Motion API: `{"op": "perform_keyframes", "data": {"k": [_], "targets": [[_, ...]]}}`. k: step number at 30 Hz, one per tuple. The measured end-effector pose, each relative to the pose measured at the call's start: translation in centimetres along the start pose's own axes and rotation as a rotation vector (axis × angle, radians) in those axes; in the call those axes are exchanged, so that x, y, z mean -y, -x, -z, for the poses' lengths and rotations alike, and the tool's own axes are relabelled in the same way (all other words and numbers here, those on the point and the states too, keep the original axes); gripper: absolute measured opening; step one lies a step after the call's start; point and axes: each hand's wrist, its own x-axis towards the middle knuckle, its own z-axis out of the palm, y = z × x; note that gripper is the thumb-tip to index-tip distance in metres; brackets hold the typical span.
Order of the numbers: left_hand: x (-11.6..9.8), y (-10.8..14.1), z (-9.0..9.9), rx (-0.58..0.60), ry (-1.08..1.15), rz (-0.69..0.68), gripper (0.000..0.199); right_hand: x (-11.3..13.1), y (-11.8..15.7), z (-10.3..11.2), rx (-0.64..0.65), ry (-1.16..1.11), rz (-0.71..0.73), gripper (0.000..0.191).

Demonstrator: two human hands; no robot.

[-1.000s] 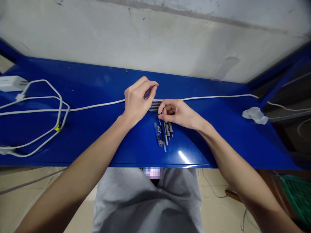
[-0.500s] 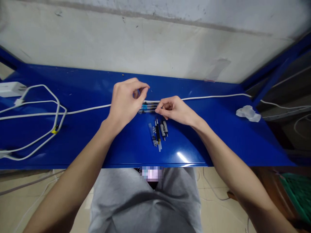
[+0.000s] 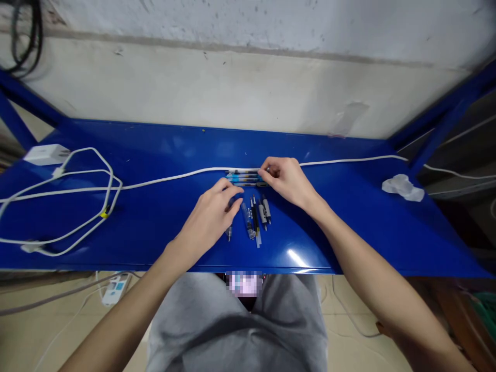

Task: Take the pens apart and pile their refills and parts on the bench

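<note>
Several slim pens [image 3: 244, 179] lie side by side across the shelf, some with blue parts. My right hand [image 3: 287, 178] is at their right end, thumb and fingertips closed on the end of a pen. In front and to the left is my left hand [image 3: 213, 212], its thumb and forefinger apart. A clear pen piece [image 3: 229, 233] shows below its fingers, partly hidden. Beside that lie a clear pen barrel [image 3: 248, 221], small springs [image 3: 250, 213], dark ink refills [image 3: 256, 219] and two grey pen grips [image 3: 265, 212].
A white cable [image 3: 166, 179] runs behind the pens and loops at the left near a white box [image 3: 47, 154]. Crumpled white plastic [image 3: 403, 187] lies at the right of the blue shelf [image 3: 155, 248]. A wall [image 3: 232, 88] stands behind.
My left hand has come down towards me from above the row, and its fingers have parted. A clear pen piece now shows under it. The view has shifted slightly.
</note>
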Motion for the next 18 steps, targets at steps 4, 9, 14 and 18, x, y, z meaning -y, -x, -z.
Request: {"op": "perform_keyframes", "data": {"k": [4, 9, 14, 18], "targets": [[-0.1, -2.8, 1.0, -0.207, -0.022, -0.081, 0.018, -0.3, -0.1, 0.7, 0.204, 0.079, 0.079, 0.011], [0.7, -9.5, 0.9, -0.523, 0.048, -0.266, 0.027, -0.5, -0.3, 1.0, 0.243, 0.150, 0.079, 0.011], [2.0, -10.5, -1.2, -0.374, -0.011, -0.340, 0.028, 0.0, -0.2, 1.0, 0.173, 0.096, 0.133, 0.004], [2.3, -9.0, -1.6, -0.284, -0.101, -0.452, 0.025, 0.0, -0.2, 1.4, 0.048, -0.091, 0.141, 0.009]]}}
